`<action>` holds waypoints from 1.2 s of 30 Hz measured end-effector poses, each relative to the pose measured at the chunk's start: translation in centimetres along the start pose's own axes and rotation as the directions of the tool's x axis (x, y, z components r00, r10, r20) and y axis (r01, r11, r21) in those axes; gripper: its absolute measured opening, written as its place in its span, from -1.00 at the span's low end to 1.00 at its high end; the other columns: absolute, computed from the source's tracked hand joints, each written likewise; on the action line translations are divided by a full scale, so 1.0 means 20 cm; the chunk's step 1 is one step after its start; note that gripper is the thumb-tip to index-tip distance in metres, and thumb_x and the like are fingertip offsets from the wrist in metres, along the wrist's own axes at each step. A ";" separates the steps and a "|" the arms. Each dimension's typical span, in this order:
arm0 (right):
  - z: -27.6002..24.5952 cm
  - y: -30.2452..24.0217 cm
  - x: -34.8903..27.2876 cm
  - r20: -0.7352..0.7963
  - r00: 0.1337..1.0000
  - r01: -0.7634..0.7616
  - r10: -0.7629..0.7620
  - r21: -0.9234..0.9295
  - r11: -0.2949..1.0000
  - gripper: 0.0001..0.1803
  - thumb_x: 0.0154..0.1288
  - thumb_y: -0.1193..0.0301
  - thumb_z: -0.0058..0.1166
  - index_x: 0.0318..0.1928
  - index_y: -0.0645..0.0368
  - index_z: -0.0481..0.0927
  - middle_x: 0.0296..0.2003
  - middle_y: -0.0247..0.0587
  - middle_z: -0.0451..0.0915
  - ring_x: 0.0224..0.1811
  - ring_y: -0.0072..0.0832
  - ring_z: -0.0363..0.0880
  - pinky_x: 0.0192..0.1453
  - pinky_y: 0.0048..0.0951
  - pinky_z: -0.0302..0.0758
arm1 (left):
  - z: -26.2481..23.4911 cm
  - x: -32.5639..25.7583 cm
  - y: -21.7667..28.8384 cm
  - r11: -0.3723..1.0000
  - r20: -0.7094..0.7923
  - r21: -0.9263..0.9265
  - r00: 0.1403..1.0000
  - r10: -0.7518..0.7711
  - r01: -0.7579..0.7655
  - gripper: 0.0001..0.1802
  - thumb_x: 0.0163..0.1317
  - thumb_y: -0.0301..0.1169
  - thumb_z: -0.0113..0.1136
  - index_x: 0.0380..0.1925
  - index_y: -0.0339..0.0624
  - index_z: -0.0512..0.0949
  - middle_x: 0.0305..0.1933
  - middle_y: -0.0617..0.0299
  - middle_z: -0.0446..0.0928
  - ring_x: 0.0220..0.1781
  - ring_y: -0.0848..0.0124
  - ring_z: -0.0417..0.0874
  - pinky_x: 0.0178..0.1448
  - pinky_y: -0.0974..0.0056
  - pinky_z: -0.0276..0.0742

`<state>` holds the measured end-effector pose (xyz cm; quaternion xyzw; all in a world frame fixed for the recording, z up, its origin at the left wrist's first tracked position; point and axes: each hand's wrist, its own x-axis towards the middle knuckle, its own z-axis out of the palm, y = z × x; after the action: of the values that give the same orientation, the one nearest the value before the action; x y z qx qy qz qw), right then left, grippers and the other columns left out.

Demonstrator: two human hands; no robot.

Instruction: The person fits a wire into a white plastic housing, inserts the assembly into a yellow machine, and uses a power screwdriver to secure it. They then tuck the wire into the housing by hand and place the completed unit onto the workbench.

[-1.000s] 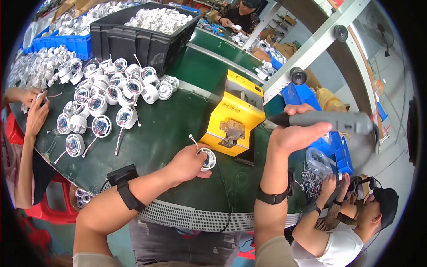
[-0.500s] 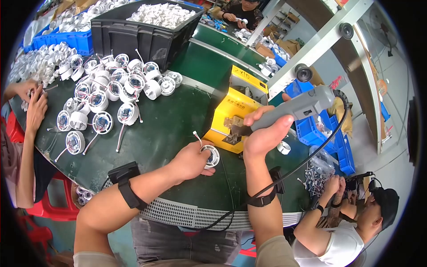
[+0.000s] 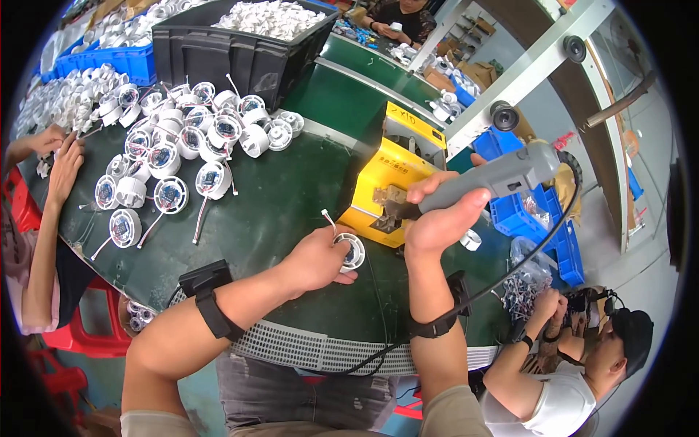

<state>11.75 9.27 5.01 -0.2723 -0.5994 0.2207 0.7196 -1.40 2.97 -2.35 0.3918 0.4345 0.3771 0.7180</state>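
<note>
My left hand [image 3: 314, 261] is closed round a white round housing [image 3: 354, 255] with a circuit board inside, held just over the green table [image 3: 262, 226]. A short wire with a white plug stands up from it beside my fingers. In my right hand [image 3: 435, 227] is a grey corded electric screwdriver [image 3: 502, 176]. My fingers wrap its body, and its front end points left at the metal fittings on a yellow screw feeder box [image 3: 393, 169]. I cannot make out the tip. Several similar housings [image 3: 164, 156] with wires lie heaped to the left.
A black bin [image 3: 218, 62] of small white parts stands at the back left, near a blue crate [image 3: 131, 65]. The tool's cable [image 3: 502, 288] loops over my right forearm. Co-workers' hands [image 3: 67, 164] are at the left and right [image 3: 546, 306]. Blue trays [image 3: 517, 215] sit at the right.
The view has shifted slightly, so most things sit a little farther right in it. Both hands keep their holds, and the screwdriver stays by the yellow box.
</note>
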 end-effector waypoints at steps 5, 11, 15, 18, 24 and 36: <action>0.00 0.01 -0.01 -0.004 0.999 -0.036 0.036 0.023 0.999 -0.29 0.45 -0.17 -0.45 0.18 0.25 0.13 -0.63 -0.22 0.34 -0.68 -0.49 0.34 -0.53 -0.48 0.36 | 0.00 0.00 0.00 1.000 -0.003 0.017 1.000 0.005 -0.005 -0.65 0.44 -0.43 -0.21 0.14 -0.38 0.30 -0.10 0.00 0.51 -0.20 0.21 0.69 -0.09 0.23 0.71; -0.01 -0.01 0.00 0.007 1.000 -0.022 0.022 0.039 0.999 -0.31 0.45 -0.18 -0.45 0.17 0.22 0.15 -0.63 -0.23 0.33 -0.68 -0.49 0.33 -0.54 -0.48 0.37 | 0.00 0.00 0.00 1.000 -0.001 0.014 1.000 0.006 -0.006 -0.65 0.44 -0.43 -0.21 0.15 -0.38 0.29 -0.10 0.00 0.51 -0.20 0.22 0.68 -0.10 0.23 0.71; -0.01 0.00 0.00 -0.003 1.000 -0.010 0.011 0.033 0.999 -0.32 0.45 -0.17 -0.46 0.17 0.22 0.15 -0.62 -0.23 0.33 -0.68 -0.49 0.34 -0.54 -0.48 0.37 | 0.00 0.00 0.00 1.000 0.000 0.019 1.000 0.006 -0.006 -0.65 0.44 -0.44 -0.21 0.14 -0.39 0.29 -0.10 0.01 0.51 -0.21 0.22 0.68 -0.10 0.23 0.71; -0.01 0.00 0.00 -0.001 1.000 -0.020 0.020 0.032 0.999 -0.32 0.46 -0.17 -0.47 0.16 0.23 0.15 -0.62 -0.23 0.33 -0.67 -0.49 0.34 -0.54 -0.48 0.36 | 0.00 0.00 0.00 1.000 0.000 0.020 1.000 0.006 -0.006 -0.66 0.44 -0.44 -0.21 0.14 -0.39 0.30 -0.10 0.01 0.51 -0.21 0.23 0.68 -0.11 0.23 0.71; 0.00 0.01 0.00 -0.002 1.000 -0.028 0.028 0.052 0.998 -0.30 0.45 -0.16 -0.43 0.16 0.28 0.15 -0.61 -0.22 0.35 -0.66 -0.51 0.34 -0.54 -0.50 0.36 | 0.00 0.00 0.01 1.000 -0.001 0.018 1.000 0.006 -0.006 -0.66 0.44 -0.44 -0.20 0.13 -0.37 0.31 -0.11 0.02 0.51 -0.22 0.24 0.68 -0.12 0.24 0.72; -0.02 0.01 -0.01 0.039 0.997 -0.063 0.061 0.045 0.997 -0.32 0.46 -0.16 -0.45 0.17 0.23 0.13 -0.62 -0.23 0.33 -0.67 -0.48 0.33 -0.54 -0.47 0.35 | 0.00 0.00 0.00 1.000 0.001 0.024 1.000 0.013 -0.013 -0.66 0.44 -0.44 -0.21 0.13 -0.39 0.31 -0.12 0.01 0.52 -0.22 0.22 0.69 -0.12 0.24 0.72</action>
<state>12.01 9.15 4.69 -0.2698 -0.5989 0.2617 0.7071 -1.30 3.04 -2.27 0.4032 0.4360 0.3764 0.7111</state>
